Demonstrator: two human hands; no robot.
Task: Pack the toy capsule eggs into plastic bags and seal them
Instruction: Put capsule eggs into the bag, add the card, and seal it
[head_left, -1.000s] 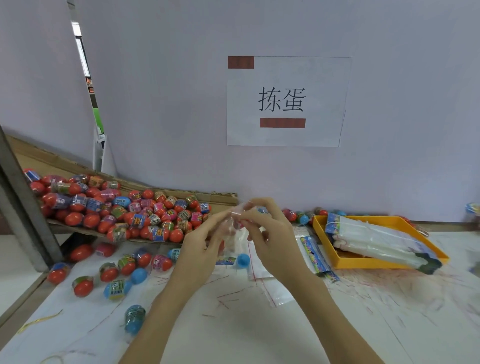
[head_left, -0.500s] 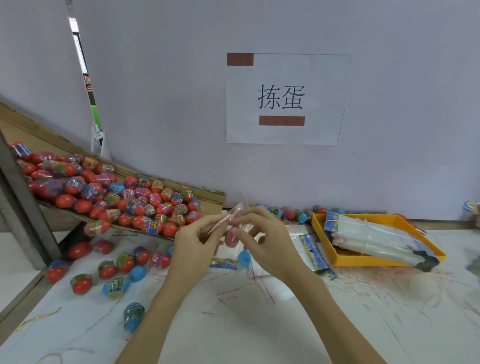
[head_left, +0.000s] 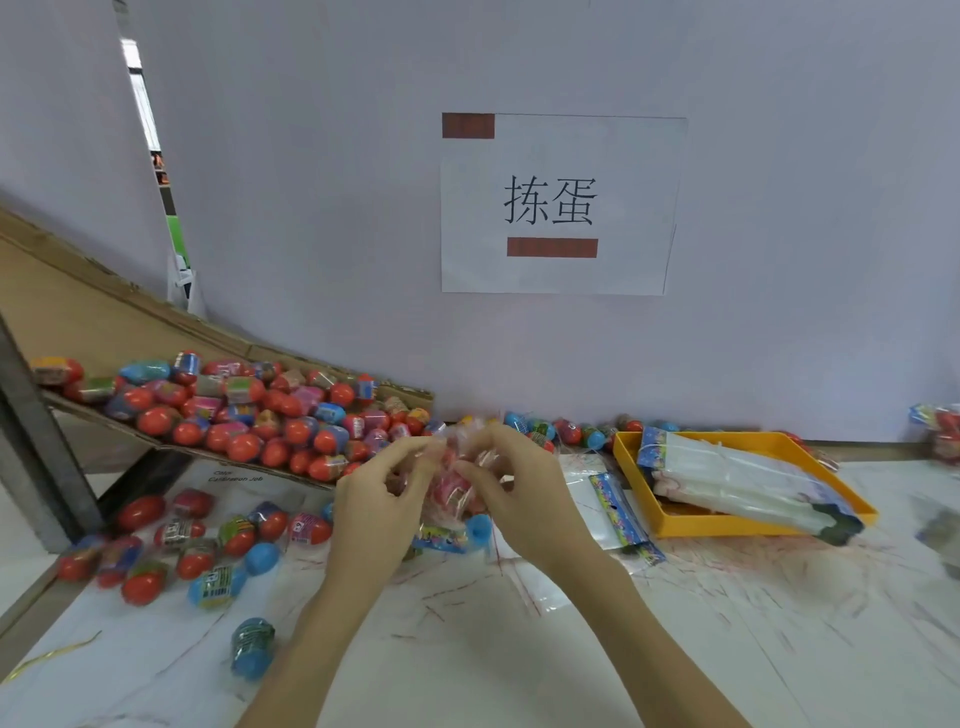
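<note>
Together both hands (head_left: 374, 499) pinch bag (head_left: 457, 483) (egg inside).

Two hands (head_left: 374, 499), one tray (head_left: 631, 457) (yellow)

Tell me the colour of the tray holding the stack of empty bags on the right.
Yellow-orange; the tray shows best in the head view, the only view.

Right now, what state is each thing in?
Left hand: pinching the clear plastic bag.
Right hand: gripping the same bag.
Clear plastic bag: held up, egg inside; seal unclear.
Yellow plastic tray: holding flat empty bags.
Sloped cardboard chute: piled with eggs.
Blue capsule egg: loose on table.
</note>
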